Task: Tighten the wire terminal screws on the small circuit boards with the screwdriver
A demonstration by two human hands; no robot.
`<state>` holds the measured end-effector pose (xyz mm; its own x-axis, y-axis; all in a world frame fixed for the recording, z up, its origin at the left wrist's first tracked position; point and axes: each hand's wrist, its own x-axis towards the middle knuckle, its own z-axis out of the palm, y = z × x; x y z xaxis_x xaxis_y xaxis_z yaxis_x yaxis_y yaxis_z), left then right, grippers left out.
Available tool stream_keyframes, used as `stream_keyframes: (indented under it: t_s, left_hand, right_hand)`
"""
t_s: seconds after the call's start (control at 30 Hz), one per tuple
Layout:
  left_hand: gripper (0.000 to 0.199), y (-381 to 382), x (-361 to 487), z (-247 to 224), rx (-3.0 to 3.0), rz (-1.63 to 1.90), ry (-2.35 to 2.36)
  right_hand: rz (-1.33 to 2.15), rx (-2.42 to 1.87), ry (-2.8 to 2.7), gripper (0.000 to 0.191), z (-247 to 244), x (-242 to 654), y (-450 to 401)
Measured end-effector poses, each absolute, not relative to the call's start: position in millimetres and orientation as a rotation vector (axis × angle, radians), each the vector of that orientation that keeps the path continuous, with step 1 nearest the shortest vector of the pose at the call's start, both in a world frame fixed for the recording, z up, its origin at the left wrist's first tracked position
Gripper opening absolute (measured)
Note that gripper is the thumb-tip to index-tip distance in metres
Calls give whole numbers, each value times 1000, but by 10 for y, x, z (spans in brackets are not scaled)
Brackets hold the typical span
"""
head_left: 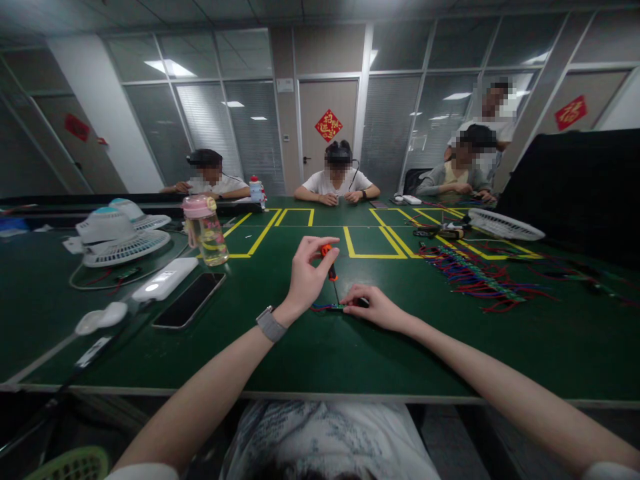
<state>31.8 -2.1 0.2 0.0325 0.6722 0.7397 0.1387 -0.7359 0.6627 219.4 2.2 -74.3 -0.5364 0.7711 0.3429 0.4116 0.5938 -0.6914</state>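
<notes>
My left hand (311, 272) grips the orange and black handle of a screwdriver (332, 265) between thumb and fingers. The screwdriver stands nearly upright, its thin shaft reaching down to a small green circuit board (337, 308) on the table. Red and blue wires run out from the board's left end. My right hand (371, 307) lies low on the table with its fingertips pinched on the board's right end. Its other fingers are curled, and the tip's exact contact point is too small to make out.
Several wired circuit boards (475, 272) lie in a row at right. At left are a phone (190, 301), a white power bank (166, 279), a pink-lidded bottle (206, 233) and white fans (117, 233). Yellow tape (375, 257) marks the green table (300, 360). Other people sit across.
</notes>
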Motion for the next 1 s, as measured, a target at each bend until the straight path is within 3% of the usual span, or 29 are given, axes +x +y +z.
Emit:
stream_keyframes:
  t_s: [0.23, 0.5, 0.7, 1.0]
  left_hand:
    - [33, -31, 336, -19, 1902, 1655, 672]
    - [22, -44, 323, 1, 1957, 1760, 801]
    - [33, -23, 325, 1, 1829, 1632, 677]
    - [23, -40, 321, 7, 1948, 1729, 762]
  right_hand:
    - [742, -954, -2179, 22, -709, 2181, -2]
    - [747, -956, -2173, 22, -705, 2184, -6]
    - [741, -959, -2186, 21, -693, 2180, -15]
    - [737, -949, -2186, 22, -708, 2185, -2]
